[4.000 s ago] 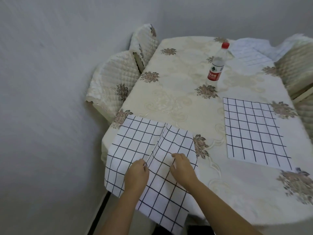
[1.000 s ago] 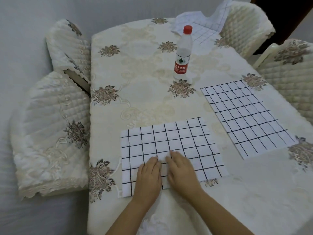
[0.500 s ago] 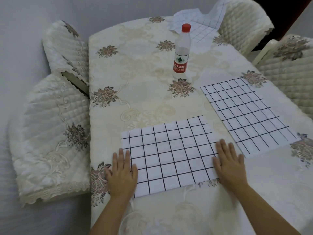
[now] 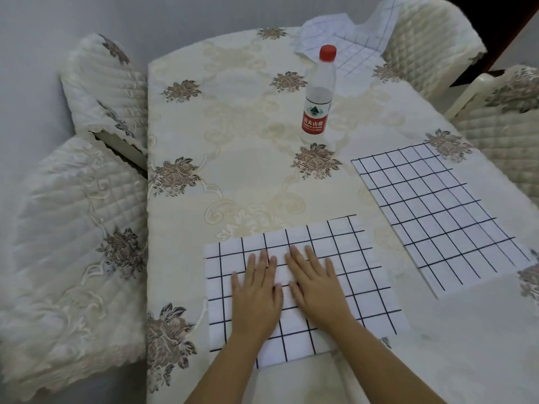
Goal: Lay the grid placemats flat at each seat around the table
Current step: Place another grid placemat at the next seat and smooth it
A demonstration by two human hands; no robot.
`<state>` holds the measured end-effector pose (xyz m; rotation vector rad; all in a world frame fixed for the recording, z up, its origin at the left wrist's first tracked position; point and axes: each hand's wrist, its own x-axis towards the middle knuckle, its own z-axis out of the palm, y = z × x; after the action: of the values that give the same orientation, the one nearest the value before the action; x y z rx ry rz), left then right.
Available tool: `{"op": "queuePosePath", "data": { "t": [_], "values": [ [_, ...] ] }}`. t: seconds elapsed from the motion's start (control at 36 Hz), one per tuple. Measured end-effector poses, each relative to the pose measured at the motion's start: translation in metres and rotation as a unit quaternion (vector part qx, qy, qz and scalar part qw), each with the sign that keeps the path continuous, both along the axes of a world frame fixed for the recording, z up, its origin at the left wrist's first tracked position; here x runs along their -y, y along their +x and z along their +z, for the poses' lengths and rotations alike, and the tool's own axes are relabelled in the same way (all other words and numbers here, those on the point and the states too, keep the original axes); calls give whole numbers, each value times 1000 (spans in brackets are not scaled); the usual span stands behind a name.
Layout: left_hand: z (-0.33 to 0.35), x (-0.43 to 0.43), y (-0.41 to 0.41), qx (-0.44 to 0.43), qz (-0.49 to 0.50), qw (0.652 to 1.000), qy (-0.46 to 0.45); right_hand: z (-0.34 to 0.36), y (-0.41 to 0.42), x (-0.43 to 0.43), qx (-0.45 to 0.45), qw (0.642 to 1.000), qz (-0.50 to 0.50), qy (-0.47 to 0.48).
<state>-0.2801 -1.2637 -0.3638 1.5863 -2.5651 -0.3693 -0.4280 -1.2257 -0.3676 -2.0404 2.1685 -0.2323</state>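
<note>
Both palms back at the middle of the near placemat

My left hand (image 4: pixel 256 298) and right hand (image 4: pixel 315 290) lie flat and open on the near placemat (image 4: pixel 297 287), gripping nothing; half a second ago they were out at its side edges, so I judge the smoothing pass nearly done. This mat lies flat on the worktop (image 4: pixel 233 170), nearer me than the water bottle (image 4: pixel 318 91). A second placemat (image 4: pixel 437 211) lies flat right of the bottle; crumpled placemats (image 4: pixel 347 39) wait beyond it.
</note>
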Motion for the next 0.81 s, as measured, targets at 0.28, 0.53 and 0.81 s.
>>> {"op": "queuePosePath", "data": {
  "t": [0.28,0.53,0.81],
  "values": [
    [0,66,44,30,71,997,15,14,-101,8,15,986,-150,77],
    [9,55,-10,17,-13,998,-53,21,-15,54,-23,998,-55,10],
    [5,67,26,34,41,998,23,11,-43,47,5,997,-62,49]
  ]
}}
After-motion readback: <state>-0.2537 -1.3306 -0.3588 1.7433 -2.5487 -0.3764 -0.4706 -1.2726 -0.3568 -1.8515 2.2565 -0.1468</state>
